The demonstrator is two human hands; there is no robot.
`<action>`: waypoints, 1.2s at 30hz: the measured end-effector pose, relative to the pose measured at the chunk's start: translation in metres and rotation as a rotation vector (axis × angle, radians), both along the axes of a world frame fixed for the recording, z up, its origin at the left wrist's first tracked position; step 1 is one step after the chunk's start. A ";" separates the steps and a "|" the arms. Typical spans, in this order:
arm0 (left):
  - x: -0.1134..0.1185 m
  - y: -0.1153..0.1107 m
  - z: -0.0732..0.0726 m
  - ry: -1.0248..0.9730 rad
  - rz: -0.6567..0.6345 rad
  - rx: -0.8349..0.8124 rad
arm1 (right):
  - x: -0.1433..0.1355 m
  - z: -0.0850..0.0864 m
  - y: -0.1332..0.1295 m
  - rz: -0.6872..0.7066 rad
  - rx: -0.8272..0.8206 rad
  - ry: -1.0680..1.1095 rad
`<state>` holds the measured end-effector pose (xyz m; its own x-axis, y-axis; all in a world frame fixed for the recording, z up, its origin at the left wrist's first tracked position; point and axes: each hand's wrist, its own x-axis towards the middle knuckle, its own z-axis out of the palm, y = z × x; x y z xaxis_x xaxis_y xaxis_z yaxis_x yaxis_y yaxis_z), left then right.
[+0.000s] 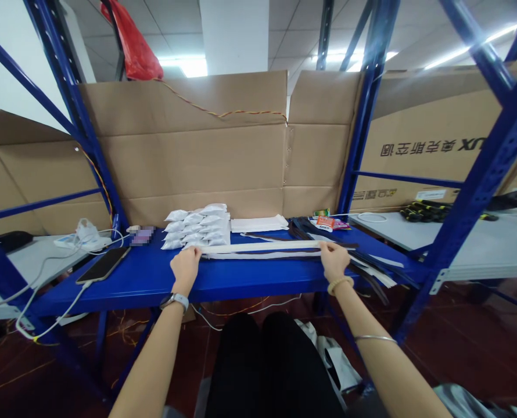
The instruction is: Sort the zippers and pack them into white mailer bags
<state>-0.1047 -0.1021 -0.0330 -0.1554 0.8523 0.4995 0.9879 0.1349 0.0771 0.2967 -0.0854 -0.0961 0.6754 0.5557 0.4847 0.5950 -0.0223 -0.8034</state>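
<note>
Both hands rest on the blue shelf [154, 278], one at each end of a long white strip [258, 248] that lies flat across it. My left hand [185, 264] presses with curled fingers on the left end of the strip; I judge that it pinches the end, but the fingertips are hidden from me, so I cannot tell it for sure. Left of this hand a dark phone [104, 265] lies on the shelf with a white cable [58, 316] hanging from it, well apart from the strip. Just behind the left end stands a pile of small white pouches [197, 226], very near to my knuckles. Next to them, more to the middle, lies a flat stack of white sheets [258, 223].

To do this step well, I think both ends need equal tension, so the strip stays straight and does not twist. The left hand must not push back into the pouches.

My right hand [333, 261] holds the right end in the same way, fingers bent down on it; whether they close around it I cannot tell. Dark strips [311, 232] lie just behind and to the right of this hand, partly under the white one, so I would lift only the white one and keep the dark ones lying.
</note>
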 end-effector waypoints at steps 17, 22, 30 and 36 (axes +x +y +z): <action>0.004 0.009 -0.008 0.048 -0.075 0.031 | -0.052 0.022 0.047 0.274 -0.118 -0.434; 0.025 0.011 -0.010 -0.014 -0.146 0.048 | -0.076 0.023 0.096 0.371 -0.283 -0.350; 0.061 0.024 -0.021 -0.065 -0.334 0.043 | -0.088 0.021 0.119 0.374 -0.340 -0.205; 0.056 0.026 -0.024 -0.248 -0.453 0.029 | -0.082 0.036 0.104 0.530 -0.188 -0.178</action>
<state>-0.0483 -0.0763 -0.0572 0.1094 0.8480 0.5187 0.8984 -0.3076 0.3135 0.2152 0.0186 -0.0605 0.1996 0.8826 0.4257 0.6893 0.1823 -0.7012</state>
